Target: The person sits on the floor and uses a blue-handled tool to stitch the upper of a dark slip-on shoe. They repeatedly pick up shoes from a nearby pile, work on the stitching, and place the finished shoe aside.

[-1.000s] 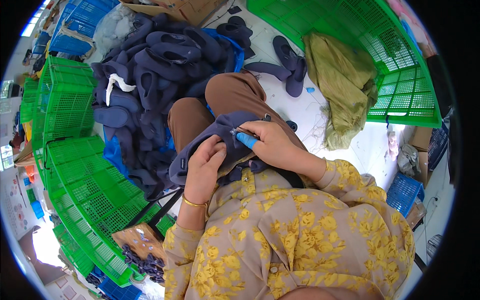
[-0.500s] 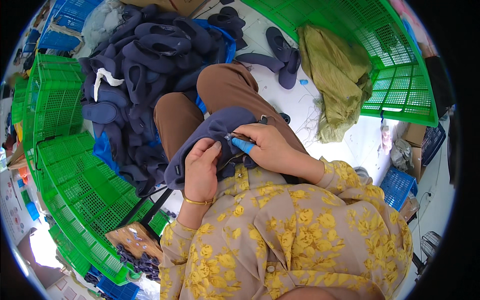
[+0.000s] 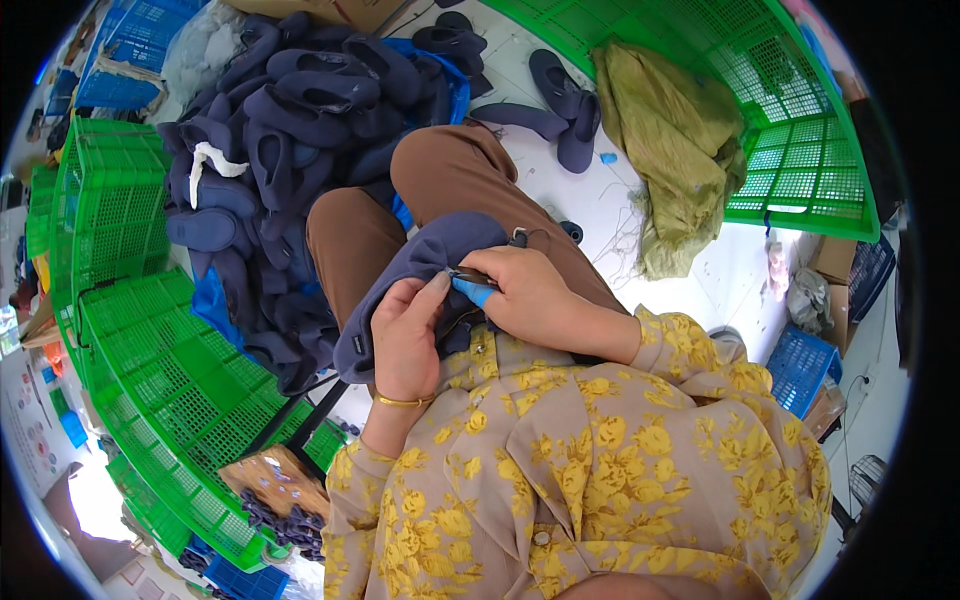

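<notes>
A navy-blue fabric shoe (image 3: 365, 325) lies across my lap. My left hand (image 3: 405, 340) holds it, thumb and fingers pinched together at the upper's edge. In my right hand (image 3: 515, 290) is a small dark tool that looks like thread snips (image 3: 466, 275), its tip right beside my left thumb at the fabric. Blue tape wraps one finger of the right hand. The fingers of both hands are closed, and the far side of the shoe is partly hidden by them.
A big heap of navy shoes (image 3: 290, 130) rises ahead on the left, with a white strip (image 3: 212, 165) on it. Green mesh crates stand left (image 3: 150, 370) and far right (image 3: 810, 170). An olive sack (image 3: 670, 150) and several loose shoes (image 3: 575, 140) lie on the floor ahead.
The right hand and its tool have shifted slightly left, closer to the left thumb. The shoe stays on my lap in nearly the same position.
</notes>
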The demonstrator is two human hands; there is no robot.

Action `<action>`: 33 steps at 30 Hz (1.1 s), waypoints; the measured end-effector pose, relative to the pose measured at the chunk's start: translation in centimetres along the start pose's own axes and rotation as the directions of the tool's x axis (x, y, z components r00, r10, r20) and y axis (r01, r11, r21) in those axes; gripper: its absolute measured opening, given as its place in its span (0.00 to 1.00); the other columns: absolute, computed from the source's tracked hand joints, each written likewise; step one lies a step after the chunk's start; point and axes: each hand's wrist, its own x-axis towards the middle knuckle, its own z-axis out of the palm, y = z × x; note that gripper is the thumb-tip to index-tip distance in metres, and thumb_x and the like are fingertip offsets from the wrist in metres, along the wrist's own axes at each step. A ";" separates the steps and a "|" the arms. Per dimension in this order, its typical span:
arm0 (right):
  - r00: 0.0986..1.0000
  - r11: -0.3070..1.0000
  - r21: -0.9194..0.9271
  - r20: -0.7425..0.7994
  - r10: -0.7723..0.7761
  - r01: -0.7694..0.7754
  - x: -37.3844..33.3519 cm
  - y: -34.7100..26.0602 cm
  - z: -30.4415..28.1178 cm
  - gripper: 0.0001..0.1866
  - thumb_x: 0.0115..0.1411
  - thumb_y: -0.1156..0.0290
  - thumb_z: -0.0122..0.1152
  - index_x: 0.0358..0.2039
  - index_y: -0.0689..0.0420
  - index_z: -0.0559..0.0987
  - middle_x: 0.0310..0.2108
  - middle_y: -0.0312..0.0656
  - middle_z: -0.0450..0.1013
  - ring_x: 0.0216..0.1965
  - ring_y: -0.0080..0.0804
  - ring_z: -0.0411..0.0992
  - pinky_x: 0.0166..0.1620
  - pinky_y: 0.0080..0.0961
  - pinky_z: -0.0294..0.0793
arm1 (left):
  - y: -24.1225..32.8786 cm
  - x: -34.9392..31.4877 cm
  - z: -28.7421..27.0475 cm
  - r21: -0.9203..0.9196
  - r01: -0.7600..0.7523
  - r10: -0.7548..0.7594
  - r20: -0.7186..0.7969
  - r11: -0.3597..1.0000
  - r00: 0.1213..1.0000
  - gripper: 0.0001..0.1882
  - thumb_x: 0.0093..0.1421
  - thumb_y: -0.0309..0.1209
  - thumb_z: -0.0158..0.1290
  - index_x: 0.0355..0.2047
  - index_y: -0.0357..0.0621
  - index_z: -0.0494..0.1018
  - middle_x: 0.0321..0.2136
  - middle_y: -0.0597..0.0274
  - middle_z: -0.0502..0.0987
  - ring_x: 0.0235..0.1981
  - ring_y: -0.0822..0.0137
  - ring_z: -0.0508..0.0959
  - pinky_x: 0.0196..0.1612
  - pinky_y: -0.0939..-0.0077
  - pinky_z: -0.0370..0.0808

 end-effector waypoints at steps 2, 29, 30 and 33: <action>1.000 1.000 -0.010 -0.010 -0.007 0.007 0.0 0.2 0.2 0.08 0.54 0.72 0.55 0.33 0.62 0.78 0.28 0.52 0.75 0.32 0.53 0.74 0.36 0.42 0.71 | 0.1 0.0 0.8 0.069 -0.027 0.030 -0.044 0.997 0.999 0.05 0.59 0.26 0.59 0.31 0.39 0.74 0.27 0.69 0.75 0.27 0.81 0.69 0.33 0.86 0.66; 0.998 0.988 0.144 0.051 0.044 -0.051 -2.6 0.7 -0.4 0.16 0.52 0.83 0.54 0.42 0.57 0.78 0.31 0.49 0.77 0.32 0.44 0.77 0.36 0.29 0.74 | 0.3 0.1 -0.5 0.002 -0.007 0.007 0.100 1.000 0.995 0.02 0.62 0.23 0.53 0.35 0.39 0.74 0.34 0.65 0.78 0.36 0.73 0.74 0.44 0.78 0.69; 0.999 0.989 0.140 0.043 0.032 -0.037 -2.6 0.8 -0.2 0.17 0.51 0.83 0.54 0.42 0.57 0.78 0.32 0.49 0.77 0.32 0.44 0.77 0.36 0.30 0.74 | 0.1 0.4 -1.3 -0.032 -0.005 0.010 0.137 0.999 0.991 0.04 0.62 0.22 0.53 0.36 0.38 0.75 0.35 0.63 0.78 0.37 0.72 0.76 0.45 0.78 0.70; 0.998 0.992 0.119 0.060 0.029 -0.036 -2.6 0.7 -0.3 0.17 0.50 0.84 0.54 0.42 0.57 0.77 0.32 0.50 0.77 0.33 0.45 0.77 0.35 0.33 0.74 | 0.0 0.6 -1.7 -0.066 -0.003 0.014 0.170 0.998 0.985 0.06 0.61 0.21 0.53 0.38 0.36 0.75 0.37 0.61 0.79 0.39 0.71 0.77 0.46 0.78 0.71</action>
